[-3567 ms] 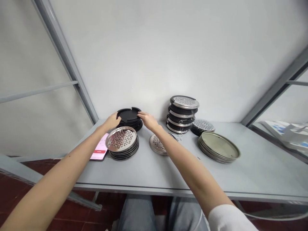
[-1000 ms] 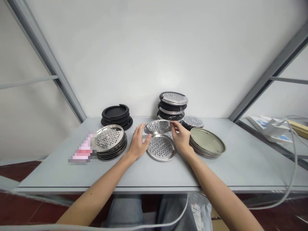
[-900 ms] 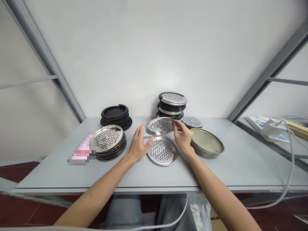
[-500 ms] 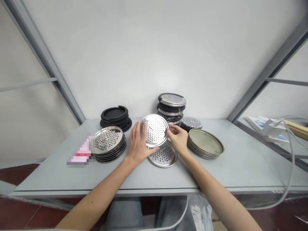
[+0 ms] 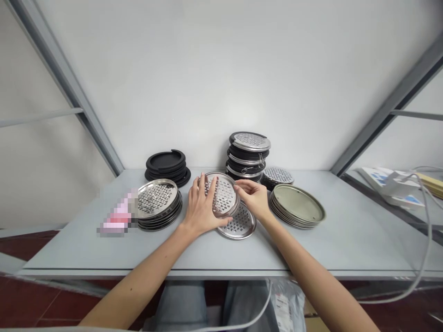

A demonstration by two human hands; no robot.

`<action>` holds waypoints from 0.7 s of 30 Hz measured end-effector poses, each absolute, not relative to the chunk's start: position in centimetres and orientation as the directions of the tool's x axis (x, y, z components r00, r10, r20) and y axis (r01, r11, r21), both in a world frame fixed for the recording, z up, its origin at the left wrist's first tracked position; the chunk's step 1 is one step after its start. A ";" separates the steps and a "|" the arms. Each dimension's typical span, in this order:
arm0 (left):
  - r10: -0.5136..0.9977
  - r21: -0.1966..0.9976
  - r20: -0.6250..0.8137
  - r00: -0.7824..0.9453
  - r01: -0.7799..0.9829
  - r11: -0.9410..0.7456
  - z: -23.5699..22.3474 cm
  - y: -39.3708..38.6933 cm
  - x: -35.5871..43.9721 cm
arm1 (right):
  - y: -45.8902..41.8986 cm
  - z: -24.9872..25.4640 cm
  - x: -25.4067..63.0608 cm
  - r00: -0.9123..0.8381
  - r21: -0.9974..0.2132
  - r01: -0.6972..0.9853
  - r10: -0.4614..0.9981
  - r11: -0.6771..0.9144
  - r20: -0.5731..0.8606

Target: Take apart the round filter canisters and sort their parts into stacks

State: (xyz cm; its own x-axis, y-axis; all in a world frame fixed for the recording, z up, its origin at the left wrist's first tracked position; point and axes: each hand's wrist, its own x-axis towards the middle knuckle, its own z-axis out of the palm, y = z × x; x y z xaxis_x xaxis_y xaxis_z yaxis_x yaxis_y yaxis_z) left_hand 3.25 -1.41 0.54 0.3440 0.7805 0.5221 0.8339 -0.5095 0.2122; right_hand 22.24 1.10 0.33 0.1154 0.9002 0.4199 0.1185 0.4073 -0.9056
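A round perforated metal grater disc (image 5: 222,196) is held tilted above the table, facing me. At its right rim my right hand (image 5: 254,197) is closed in a pinch. My left hand (image 5: 202,203) has its fingers spread over the disc's left side, covering part of it, with the thumb stretched out below. Partly behind and under the held disc lies a second perforated disc (image 5: 238,223) on the table. To the left stands a stack of shiny perforated discs (image 5: 157,198). Whether the left palm touches the disc cannot be told.
Black round rings (image 5: 166,161) are piled at the back left. A tall pile of black-and-silver graters (image 5: 249,143) with wire clips stands behind the hands. Further right are flat perforated discs (image 5: 278,175) and olive-green plates (image 5: 298,203). A pixelated pink thing (image 5: 119,219) lies left.
Both hands have come from the black rings to the middle. The right hand has lifted a perforated disc and turned it upward, and the left hand has spread across its face.
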 end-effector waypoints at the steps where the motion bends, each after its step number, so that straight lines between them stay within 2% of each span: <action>1: 0.780 0.209 0.527 0.339 0.837 -0.505 0.5 -1.5 3.3 | 1.1 0.5 22.3 0.103 -0.906 0.109 0.902 0.409 0.420; 6: 0.797 0.248 0.552 0.245 0.865 -0.437 1.1 -1.7 3.3 | 1.6 0.5 22.9 -0.003 -0.909 0.095 0.914 0.405 0.406; 10: 0.806 0.281 0.553 0.212 0.863 -0.420 3.2 -2.3 2.7 | 1.9 -0.3 23.5 -0.057 -0.894 0.179 0.912 0.410 0.407; 12: 0.839 0.295 0.500 0.213 0.869 -0.396 4.9 -2.6 1.7 | 1.9 -0.6 23.8 -0.090 -0.867 0.253 0.903 0.428 0.420; 15: 0.926 0.296 0.353 0.134 0.923 -0.247 7.8 -2.6 -1.3 | 1.8 -0.8 24.1 -0.149 -0.762 0.429 0.870 0.485 0.470; 17: 0.951 0.233 0.304 0.053 0.964 -0.128 9.1 -2.4 -4.0 | 1.7 -0.8 24.3 -0.200 -0.665 0.532 0.841 0.524 0.502; 21: 0.971 0.143 0.213 -0.106 0.987 0.076 9.3 -1.8 -9.1 | 1.8 -0.8 24.5 -0.267 -0.554 0.624 0.817 0.551 0.512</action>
State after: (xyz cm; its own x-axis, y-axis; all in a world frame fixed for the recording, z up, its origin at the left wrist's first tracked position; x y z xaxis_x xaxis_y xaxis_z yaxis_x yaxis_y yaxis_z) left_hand -9.13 -1.80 9.27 -0.1058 0.9713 0.2130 0.9868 0.0761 0.1430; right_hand 24.48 1.84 -0.77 -0.2669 0.8166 0.5118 0.6245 0.5511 -0.5535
